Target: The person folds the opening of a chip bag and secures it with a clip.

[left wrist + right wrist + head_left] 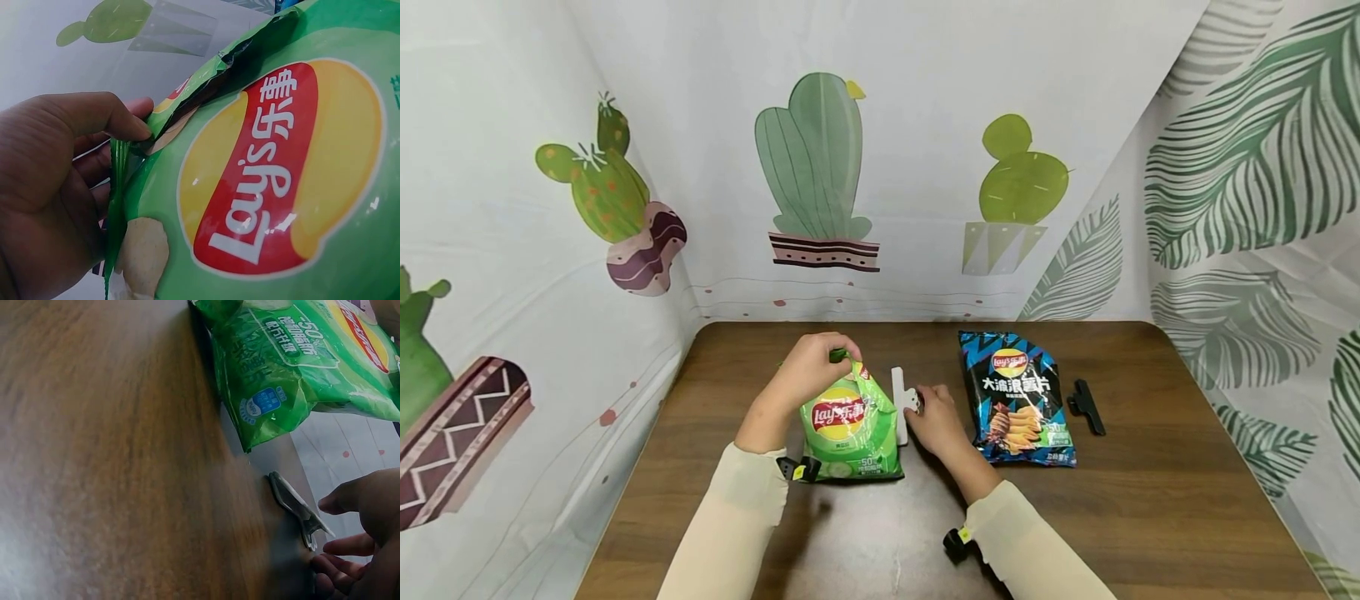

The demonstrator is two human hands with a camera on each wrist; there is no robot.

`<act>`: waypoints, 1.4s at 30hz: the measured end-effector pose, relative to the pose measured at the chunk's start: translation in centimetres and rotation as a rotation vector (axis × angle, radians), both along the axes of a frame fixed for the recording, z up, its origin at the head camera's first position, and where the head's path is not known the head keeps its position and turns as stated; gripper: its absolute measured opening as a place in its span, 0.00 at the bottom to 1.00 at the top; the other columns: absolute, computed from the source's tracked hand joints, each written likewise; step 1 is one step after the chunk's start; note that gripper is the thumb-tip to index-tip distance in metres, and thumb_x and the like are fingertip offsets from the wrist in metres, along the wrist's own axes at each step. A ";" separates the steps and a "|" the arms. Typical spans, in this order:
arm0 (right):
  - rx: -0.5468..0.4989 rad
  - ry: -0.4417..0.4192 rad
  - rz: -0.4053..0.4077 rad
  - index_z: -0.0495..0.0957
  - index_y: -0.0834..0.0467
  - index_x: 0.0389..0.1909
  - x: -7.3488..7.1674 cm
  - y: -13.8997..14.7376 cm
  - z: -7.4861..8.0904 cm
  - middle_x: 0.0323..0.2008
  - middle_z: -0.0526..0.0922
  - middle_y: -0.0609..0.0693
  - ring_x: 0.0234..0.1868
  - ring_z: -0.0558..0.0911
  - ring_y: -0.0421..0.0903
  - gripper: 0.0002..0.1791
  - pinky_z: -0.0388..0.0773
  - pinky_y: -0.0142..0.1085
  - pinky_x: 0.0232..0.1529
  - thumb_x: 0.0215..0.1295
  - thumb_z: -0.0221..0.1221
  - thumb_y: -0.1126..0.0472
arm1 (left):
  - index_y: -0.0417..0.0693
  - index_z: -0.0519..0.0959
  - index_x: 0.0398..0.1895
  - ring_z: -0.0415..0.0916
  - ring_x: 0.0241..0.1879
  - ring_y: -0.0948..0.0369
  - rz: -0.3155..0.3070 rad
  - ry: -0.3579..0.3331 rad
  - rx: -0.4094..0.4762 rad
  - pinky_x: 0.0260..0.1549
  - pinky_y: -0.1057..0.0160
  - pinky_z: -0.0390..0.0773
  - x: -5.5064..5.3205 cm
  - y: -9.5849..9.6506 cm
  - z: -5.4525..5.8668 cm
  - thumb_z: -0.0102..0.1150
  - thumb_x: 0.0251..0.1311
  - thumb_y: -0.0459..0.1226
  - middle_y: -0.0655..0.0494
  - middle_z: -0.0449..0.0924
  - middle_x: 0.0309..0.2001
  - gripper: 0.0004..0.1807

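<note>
Green bag (852,423) pinched by left hand (808,371); right hand (938,418) unclosed by clip (898,390), bag's 3 o'clock: likely pickup, needs pinch

A person's left hand (816,367) covers part of the upper edge of a green chip bag (850,454) in the head view; the left wrist view crops the bag at right and bottom and the hand at left, some fingers lost behind the rim; the right hand (938,421) is cut off by the right wrist view's edge, and its contact with a white clip (898,383) is unclear; the smallest print on a blue chip bag (1015,400) is unreadable; both sleeves (730,517) leave the head view's bottom edge.
</note>
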State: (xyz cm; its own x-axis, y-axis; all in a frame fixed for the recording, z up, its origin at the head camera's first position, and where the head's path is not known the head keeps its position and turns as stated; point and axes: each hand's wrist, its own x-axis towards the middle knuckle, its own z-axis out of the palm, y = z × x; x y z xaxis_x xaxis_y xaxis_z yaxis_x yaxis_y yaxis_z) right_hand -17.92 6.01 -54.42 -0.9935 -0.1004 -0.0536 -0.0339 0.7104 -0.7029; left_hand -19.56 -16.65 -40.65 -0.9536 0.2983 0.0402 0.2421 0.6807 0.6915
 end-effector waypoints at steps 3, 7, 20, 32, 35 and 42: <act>0.001 0.008 0.002 0.74 0.67 0.64 0.1 0.0 0.0 0.57 0.72 0.65 0.58 0.75 0.62 0.28 0.76 0.54 0.57 0.68 0.63 0.56 | 0.54 0.85 0.37 0.52 0.13 0.65 -0.004 0.004 -0.004 0.17 0.68 0.62 0.0 0.0 0.0 0.58 0.65 0.30 0.53 0.83 0.48 0.09; 0.008 0.023 0.003 0.75 0.67 0.62 0.1 0.0 -0.1 0.56 0.73 0.65 0.57 0.76 0.61 0.26 0.76 0.54 0.57 0.68 0.63 0.57 | 0.54 0.84 0.37 0.51 0.13 0.65 -0.007 0.002 -0.007 0.18 0.69 0.62 0.1 0.0 0.1 0.57 0.65 0.30 0.53 0.83 0.48 0.10; -0.006 0.041 -0.068 0.80 0.66 0.50 -0.4 -0.4 -0.8 0.54 0.72 0.64 0.52 0.79 0.60 0.17 0.78 0.52 0.52 0.70 0.62 0.56 | 0.54 0.85 0.38 0.51 0.12 0.65 0.001 0.007 -0.013 0.17 0.69 0.62 0.4 0.1 0.1 0.57 0.66 0.31 0.53 0.83 0.51 0.10; -0.060 0.031 -0.067 0.77 0.65 0.50 -0.6 -0.1 -0.7 0.51 0.75 0.63 0.45 0.81 0.57 0.15 0.79 0.51 0.50 0.71 0.59 0.58 | 0.53 0.85 0.38 0.50 0.12 0.66 -0.003 0.022 0.005 0.17 0.69 0.61 0.4 0.1 0.0 0.56 0.65 0.30 0.55 0.83 0.47 0.10; -0.080 0.039 -0.066 0.77 0.64 0.47 -0.7 0.0 -0.6 0.46 0.79 0.62 0.44 0.81 0.55 0.12 0.79 0.51 0.49 0.70 0.59 0.60 | 0.54 0.84 0.38 0.50 0.13 0.66 -0.004 0.028 0.001 0.17 0.69 0.61 0.4 0.1 -0.1 0.56 0.66 0.30 0.55 0.83 0.47 0.10; -0.121 0.040 -0.072 0.78 0.61 0.44 -0.8 0.2 -0.6 0.42 0.82 0.59 0.43 0.80 0.54 0.08 0.78 0.50 0.48 0.70 0.58 0.60 | 0.54 0.85 0.38 0.51 0.13 0.65 -0.006 0.030 0.005 0.18 0.69 0.62 0.4 0.1 -0.1 0.56 0.65 0.30 0.55 0.83 0.47 0.10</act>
State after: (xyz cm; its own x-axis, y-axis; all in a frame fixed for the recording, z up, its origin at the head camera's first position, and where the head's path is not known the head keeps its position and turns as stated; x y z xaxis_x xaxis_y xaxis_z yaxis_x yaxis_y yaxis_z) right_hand -18.72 6.19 -54.98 -0.9995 -0.0324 -0.0058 -0.0156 0.6224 -0.7825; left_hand -19.11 -16.59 -40.73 -0.9500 0.3042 0.0704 0.2673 0.6757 0.6870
